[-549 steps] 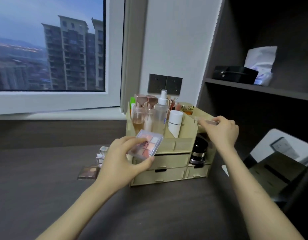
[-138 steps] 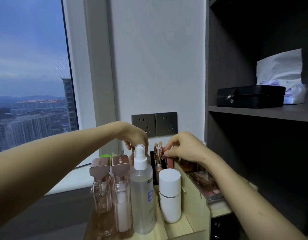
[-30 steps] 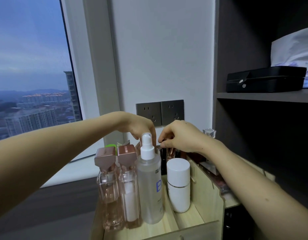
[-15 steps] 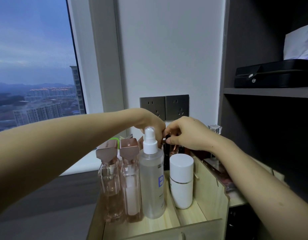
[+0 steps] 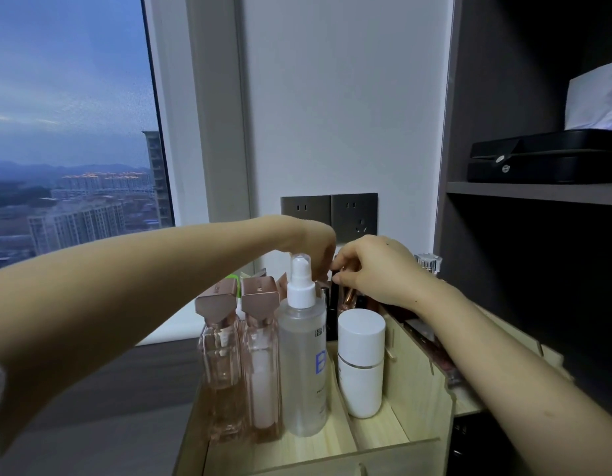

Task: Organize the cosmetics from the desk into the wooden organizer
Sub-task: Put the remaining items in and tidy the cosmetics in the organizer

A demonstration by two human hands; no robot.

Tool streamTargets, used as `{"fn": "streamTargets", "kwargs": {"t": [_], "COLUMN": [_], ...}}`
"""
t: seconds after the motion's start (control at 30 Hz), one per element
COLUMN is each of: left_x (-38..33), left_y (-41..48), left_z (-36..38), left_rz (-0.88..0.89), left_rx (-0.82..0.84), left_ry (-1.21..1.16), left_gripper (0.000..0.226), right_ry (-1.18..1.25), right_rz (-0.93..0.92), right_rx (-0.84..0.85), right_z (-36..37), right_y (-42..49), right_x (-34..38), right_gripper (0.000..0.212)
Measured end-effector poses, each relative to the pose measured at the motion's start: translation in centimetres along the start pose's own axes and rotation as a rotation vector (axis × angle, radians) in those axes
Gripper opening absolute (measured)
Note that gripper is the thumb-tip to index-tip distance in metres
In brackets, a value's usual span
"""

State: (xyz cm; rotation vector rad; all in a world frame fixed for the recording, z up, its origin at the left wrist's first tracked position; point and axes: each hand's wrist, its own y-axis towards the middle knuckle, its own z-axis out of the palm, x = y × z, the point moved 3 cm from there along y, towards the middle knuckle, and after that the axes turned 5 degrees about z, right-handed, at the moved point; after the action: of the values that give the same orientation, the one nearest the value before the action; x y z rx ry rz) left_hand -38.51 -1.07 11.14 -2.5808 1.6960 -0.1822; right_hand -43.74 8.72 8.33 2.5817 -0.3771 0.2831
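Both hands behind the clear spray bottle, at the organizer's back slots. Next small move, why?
The left hand and right hand meet, fingers pointing down, over slim upright items behind the clear spray bottle with the white pump in the pale wooden organizer. What they hold is hidden. So probably: ease it fully down among those items, then let go.

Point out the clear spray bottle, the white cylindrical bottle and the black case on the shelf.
clear spray bottle (image 5: 303, 365), head view, on its body.
white cylindrical bottle (image 5: 361, 326), head view, on its cap.
black case (image 5: 555, 168), head view, front face.
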Motion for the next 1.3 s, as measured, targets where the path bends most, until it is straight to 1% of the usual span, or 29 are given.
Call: {"fn": "streamTargets", "kwargs": {"t": [0.13,0.23,0.3,0.37,0.5,0.57,0.67,0.83,0.93,1.0,1.1,1.17,1.3], "left_x": [0.8,1.7,2.0,2.2,2.2,2.1,2.1,2.8,3.6,4.1,4.7,5.0,4.9], "left_y": [-0.2,-0.3,-0.3,-0.2,-0.4,-0.8,-2.1,-5.2,-7.1,-8.3,-9.6,-9.8,-9.0], "left_z": [-0.2,0.0,0.2,0.2,0.2,-0.1,-1.1,-3.1,-3.4,-3.5,-3.7,-3.5,-3.2], "left_rz": [0.006,-0.036,-0.057,-0.065,-0.056,-0.047,-0.044,-0.04,-0.028,-0.019,-0.009,0.013,0.072], "left_rx": [-0.105,-0.165,-0.173,-0.163,-0.095,-0.078,-0.126,-0.245,-0.283,-0.314,-0.352,-0.347,-0.328], "left_ry": [-0.143,-0.339,-0.407,-0.42,-0.428,-0.407,-0.361,-0.417,-0.43,-0.445,-0.471,-0.495,-0.488], "left_gripper": [0.02,0.016,0.016,0.015,0.016,0.011,0.013,0.016,0.017,0.017,0.016,0.015,0.013], "right_ry": [-0.11,-0.146,-0.154,-0.212,-0.277,-0.268,-0.224,-0.183,-0.051,-0.012,-0.03,-0.042,-0.167], "right_rz": [-0.039,-0.046,-0.034,-0.04,-0.069,-0.071,-0.098,-0.074,-0.04,-0.029,-0.051,-0.083,-0.138], "right_rx": [-0.048,-0.037,-0.016,-0.031,-0.112,-0.135,-0.171,-0.139,-0.092,-0.049,-0.025,-0.011,0.004], "right_z": [0.1,0.0,0.0,0.4,1.0,1.1,1.4,1.1,1.0,1.0,1.1,1.1,1.3], "right_y": [0.2,0.7,1.1,1.3,1.2,1.1,1.0,0.8,0.7,0.5,0.3,0.2,0.4], "right_x": [0.3,0.4,0.6,0.7,1.0,0.9,0.9,0.6,0.2,0.2,0.5,0.8,1.3], "right_gripper": [0.017,0.014,0.029,0.041,0.034,0.028,0.018,0.023,0.016,0.016,0.017,0.017,0.011]}}
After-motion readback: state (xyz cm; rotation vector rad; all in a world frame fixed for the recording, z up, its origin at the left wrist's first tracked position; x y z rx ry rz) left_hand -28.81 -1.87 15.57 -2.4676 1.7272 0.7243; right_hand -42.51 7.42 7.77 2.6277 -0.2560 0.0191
